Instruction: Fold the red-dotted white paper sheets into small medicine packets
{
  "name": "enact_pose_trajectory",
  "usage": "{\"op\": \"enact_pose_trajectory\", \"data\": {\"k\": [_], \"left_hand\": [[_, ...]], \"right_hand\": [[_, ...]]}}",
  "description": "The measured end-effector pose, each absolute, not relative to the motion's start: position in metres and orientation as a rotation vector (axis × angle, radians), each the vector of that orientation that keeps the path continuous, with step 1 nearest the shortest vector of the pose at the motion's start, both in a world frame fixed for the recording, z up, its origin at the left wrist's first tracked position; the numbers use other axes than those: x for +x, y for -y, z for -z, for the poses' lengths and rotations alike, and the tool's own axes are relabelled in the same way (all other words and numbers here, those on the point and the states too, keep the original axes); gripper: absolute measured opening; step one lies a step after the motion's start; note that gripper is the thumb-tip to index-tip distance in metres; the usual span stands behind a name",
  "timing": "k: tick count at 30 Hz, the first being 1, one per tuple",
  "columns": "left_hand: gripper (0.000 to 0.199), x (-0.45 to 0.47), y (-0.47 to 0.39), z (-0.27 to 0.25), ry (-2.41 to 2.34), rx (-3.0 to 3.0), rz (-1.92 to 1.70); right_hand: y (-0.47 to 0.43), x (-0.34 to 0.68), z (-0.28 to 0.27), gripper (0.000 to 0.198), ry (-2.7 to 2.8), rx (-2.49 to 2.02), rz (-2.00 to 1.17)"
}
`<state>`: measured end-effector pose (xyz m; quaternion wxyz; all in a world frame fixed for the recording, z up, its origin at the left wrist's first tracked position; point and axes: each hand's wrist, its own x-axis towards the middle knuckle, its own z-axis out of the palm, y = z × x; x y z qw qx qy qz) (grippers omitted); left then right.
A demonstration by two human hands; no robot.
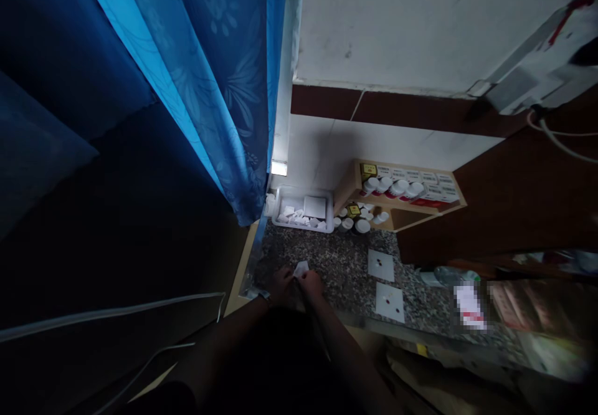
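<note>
So I had both hands low over the speckled counter [341,262], working on a small folded white paper [301,269]. It was right between them, near the counter's front edge, with its pale top end poking up past my fingers. My right hand [311,284] had its fingers closed on the paper from the right side. My left hand [281,284] was up against the paper's left edge, but it was so dim there that I honestly couldn't tell if those fingers were pinching it or just resting on it. Had a band [267,295] on that wrist too.

Off to my right lay two white paper squares [387,310], one nearer me than the other, flat and apart, each with a few little dark bits on it. Past my hands, against the wall, was a white plastic tray [329,206] with a bunch of small folded packets [299,217] along the near side and a white stack [314,207] behind them. Just right of the tray stood a wooden shelf [346,186]: white-capped bottles [398,188] and boxes [441,186] up top, more bottles [362,226] crowded below. A blue curtain [224,78] hung on my left, and a clear plastic bottle [446,275] lay far over on the right.
</note>
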<state>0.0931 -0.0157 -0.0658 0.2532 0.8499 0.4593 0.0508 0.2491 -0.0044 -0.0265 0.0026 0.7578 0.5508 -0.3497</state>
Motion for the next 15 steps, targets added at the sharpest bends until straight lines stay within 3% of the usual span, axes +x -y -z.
{"op": "enact_pose_trajectory", "data": {"k": [8, 15], "left_hand": [[0.051, 0.101, 0.019, 0.046, -1.069, 2.454, 0.214], [0.058, 0.090, 0.017, 0.054, -0.965, 2.501, 0.249]], "right_hand": [[0.007, 0.257, 0.031, 0.028, -1.782, 2.389, 1.152], [0.001, 0.276, 0.035, 0.025, -1.661, 2.325, 0.998]]}}
